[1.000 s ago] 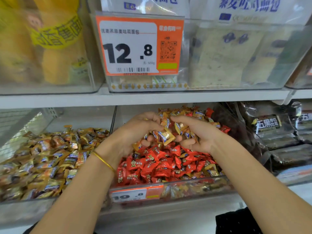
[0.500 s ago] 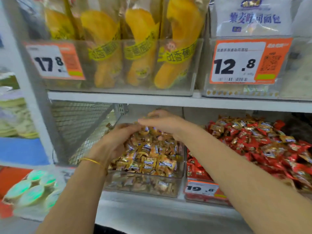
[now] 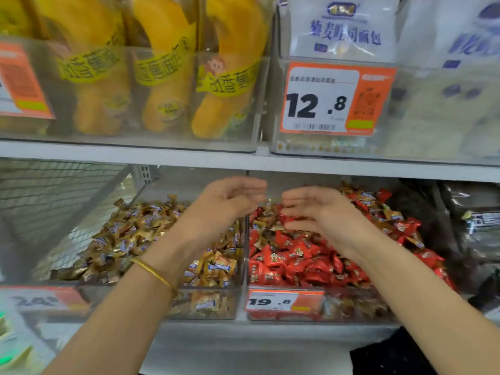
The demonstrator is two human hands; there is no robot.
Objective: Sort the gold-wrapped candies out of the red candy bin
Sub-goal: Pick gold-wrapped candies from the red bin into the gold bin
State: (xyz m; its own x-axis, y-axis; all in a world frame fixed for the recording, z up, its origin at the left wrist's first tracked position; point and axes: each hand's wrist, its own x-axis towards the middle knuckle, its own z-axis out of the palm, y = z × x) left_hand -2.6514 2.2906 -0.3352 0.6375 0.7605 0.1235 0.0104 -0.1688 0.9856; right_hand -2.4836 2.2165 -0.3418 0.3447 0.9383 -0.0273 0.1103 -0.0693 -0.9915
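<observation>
Shifted rightward off the gold pile: left hand point(image 3: 224, 209) and right hand point(image 3: 322, 215) loosely open, holding nothing. Below left, gold-wrapped candies point(image 3: 130, 234); below right, red candy bin point(image 3: 351, 307), some gold mixed in.

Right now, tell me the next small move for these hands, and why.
Probably lower the right hand into the red candy bin and pinch one gold-wrapped candy near the back. That hand and the left hand both hover open and look empty, and several gold wrappers lie mixed into that bin.
</observation>
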